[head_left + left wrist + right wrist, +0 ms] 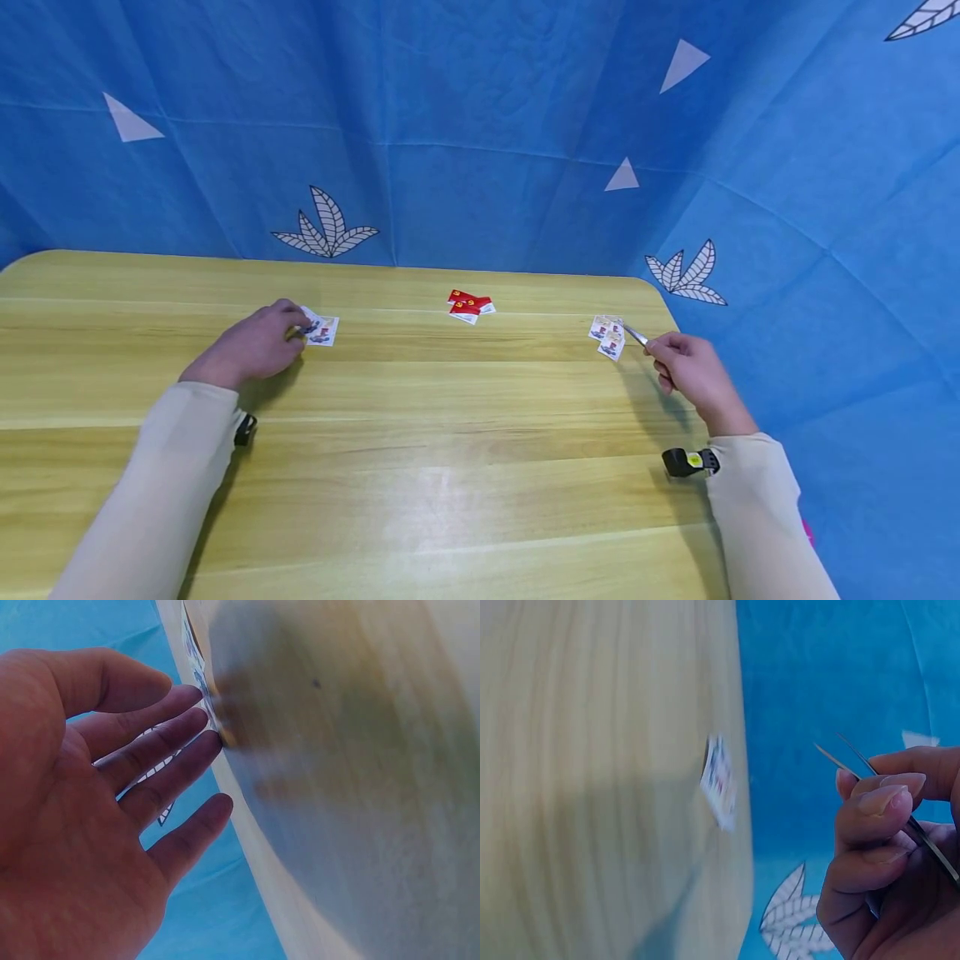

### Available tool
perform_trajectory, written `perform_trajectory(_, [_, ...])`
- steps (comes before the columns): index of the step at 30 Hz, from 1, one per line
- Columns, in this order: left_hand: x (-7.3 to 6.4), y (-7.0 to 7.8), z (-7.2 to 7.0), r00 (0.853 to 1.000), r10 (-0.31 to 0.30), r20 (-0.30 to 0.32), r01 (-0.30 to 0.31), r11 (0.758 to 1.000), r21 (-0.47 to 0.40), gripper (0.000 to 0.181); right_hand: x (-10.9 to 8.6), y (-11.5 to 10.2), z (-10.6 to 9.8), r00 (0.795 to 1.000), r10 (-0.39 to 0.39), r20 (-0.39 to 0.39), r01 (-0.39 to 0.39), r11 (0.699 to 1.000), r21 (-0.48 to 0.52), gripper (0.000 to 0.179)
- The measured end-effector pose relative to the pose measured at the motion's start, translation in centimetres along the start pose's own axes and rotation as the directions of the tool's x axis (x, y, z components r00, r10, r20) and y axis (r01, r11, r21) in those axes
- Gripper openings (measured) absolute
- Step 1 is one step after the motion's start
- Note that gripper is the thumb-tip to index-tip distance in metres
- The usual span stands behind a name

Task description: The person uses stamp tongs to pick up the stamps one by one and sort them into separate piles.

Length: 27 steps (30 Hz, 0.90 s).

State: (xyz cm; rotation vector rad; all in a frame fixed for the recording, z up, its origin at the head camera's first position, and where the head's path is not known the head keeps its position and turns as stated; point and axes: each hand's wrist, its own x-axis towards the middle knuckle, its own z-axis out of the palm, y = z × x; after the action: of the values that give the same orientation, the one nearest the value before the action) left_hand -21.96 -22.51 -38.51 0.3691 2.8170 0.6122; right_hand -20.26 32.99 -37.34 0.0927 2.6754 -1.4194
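Note:
My left hand [258, 342] reaches to a small group of white printed paper pieces [324, 331] on the left of the table. In the left wrist view the fingers [169, 761] are mostly straight and spread, their tips right at the tabletop beside the papers' edge. My right hand [690, 371] holds metal tweezers [636, 335], pinched between thumb and fingers. Their two tips stand slightly apart with nothing between them in the right wrist view. In the head view the tips overlap the edge of another group of white printed pieces [611, 348] at the right.
Several small red pieces with yellow emblems and white edges [468, 307] lie overlapped near the middle of the far edge. The wooden table [420, 433] meets a blue patterned cloth [480, 167] at the back and right. A black wrist device [682, 462] sits at the right sleeve.

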Motion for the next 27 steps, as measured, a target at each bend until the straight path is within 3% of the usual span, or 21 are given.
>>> perform_trajectory(12, [-0.1,0.1,0.0,1.0,-0.009,0.002,0.009,1.0,0.006,0.04,-0.2,-3.8,2.8,0.991,-0.104,0.081,0.105,0.994,-0.015,0.031])
perform_trajectory(18, [0.0,0.1,0.0,1.0,-0.003,0.002,0.003,1.0,0.006,0.04,-0.2,-4.9,4.1,0.979,-0.155,0.133,0.154,0.988,0.022,0.026])
perform_trajectory(27, [0.0,0.0,-0.1,1.0,0.001,0.001,-0.001,1.0,0.005,0.04,0.0,-6.4,6.2,0.958,-0.197,0.21,0.206,0.978,-0.022,0.022])
